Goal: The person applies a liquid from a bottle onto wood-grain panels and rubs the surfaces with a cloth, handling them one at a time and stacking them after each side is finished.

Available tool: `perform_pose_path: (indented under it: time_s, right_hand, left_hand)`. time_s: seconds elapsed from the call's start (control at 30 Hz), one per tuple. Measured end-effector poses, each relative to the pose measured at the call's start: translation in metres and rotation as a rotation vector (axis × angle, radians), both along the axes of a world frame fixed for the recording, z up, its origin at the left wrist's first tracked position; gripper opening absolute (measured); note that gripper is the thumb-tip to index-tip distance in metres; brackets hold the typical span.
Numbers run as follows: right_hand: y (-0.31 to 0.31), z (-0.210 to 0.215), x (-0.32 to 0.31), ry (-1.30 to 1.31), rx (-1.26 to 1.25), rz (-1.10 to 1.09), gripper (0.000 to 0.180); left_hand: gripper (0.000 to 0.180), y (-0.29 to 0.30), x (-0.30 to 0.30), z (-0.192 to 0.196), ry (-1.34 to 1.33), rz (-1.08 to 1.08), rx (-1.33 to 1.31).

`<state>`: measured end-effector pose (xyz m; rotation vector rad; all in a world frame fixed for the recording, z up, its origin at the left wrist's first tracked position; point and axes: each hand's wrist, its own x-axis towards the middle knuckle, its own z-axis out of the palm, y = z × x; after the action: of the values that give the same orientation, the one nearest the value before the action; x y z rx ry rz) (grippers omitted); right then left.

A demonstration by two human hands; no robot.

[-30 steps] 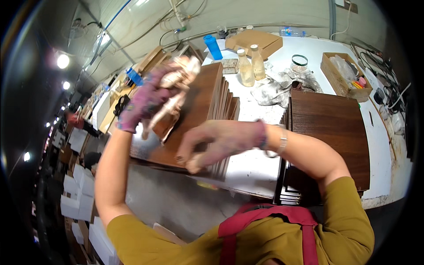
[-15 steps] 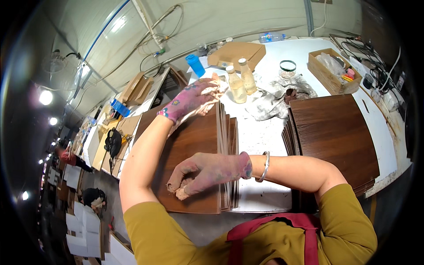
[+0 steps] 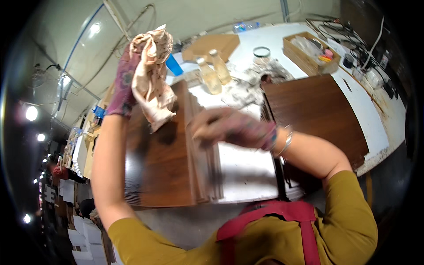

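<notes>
In the head view, the left hand (image 3: 125, 84), in a purple patterned work glove, is raised over the left side of the table, clamped on a crumpled pinkish-beige cloth (image 3: 154, 88); its fingertips are partly hidden by the fabric. The cloth is bunched and deeply creased at the top, where small darker spots mottle it, and hangs in a loose, twisted fold that narrows to a ragged lower end. It is above a stack of dark brown wood-grain panels (image 3: 165, 176). The top panel is smooth and reddish brown, with a pale glare toward its left edge and a dark shadow below the cloth; the edges of lower panels show in steps along its right side.

The right hand (image 3: 236, 129), in a similar purple glove, is bent inward near that stepped edge, with the fingers curled; blur hides whether they are together or apart, and whether they touch the stack. Just beyond its wrist is a shiny silver bracelet (image 3: 286, 140). Farther right lies a second stack of dark brown panels (image 3: 316, 110), its grain running across the top.
</notes>
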<state>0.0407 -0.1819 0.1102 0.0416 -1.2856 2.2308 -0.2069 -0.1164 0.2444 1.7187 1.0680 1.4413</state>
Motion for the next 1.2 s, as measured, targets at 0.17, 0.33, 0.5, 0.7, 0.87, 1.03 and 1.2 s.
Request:
perform_pose_path:
  time_s: [0.17,0.33,0.5,0.7,0.87,1.03,1.2]
  right_hand:
    - [0.026,-0.038,0.165,0.125,-0.235,-0.397,0.032]
    - [0.031,-0.123,0.301,-0.127,-0.022,-0.763,0.046]
    - [0.024,-0.125,0.311,-0.077,-0.248,-0.613,0.034]
    - [0.018,-0.108,0.344,-0.215,-0.305,-0.613,0.036]
    - [0.051,-0.082,0.321,-0.372,-0.176,-0.621,0.024]
    - [0.14,-0.084,0.25,-0.673,0.308,-0.717,0.026]
    - [0.202,-0.088,0.168,-1.153,0.665,-0.836,0.027]
  left_hand:
    - [0.038,-0.063,0.069,-0.024,0.244,0.002,-0.243]
    - [0.047,-0.044,0.154,-0.073,0.652,-0.051,-0.381]
    - [0.055,-0.004,0.119,-0.228,1.281,-0.17,-0.061]
    - [0.073,-0.039,0.187,-0.26,0.886,0.214,-0.323]
    - [0.082,-0.037,0.238,-0.268,0.474,0.319,-0.35]
    - [0.099,-0.036,0.271,-0.299,0.155,0.168,-0.622]
    - [0.096,-0.03,0.263,-0.309,0.127,0.172,-0.599]
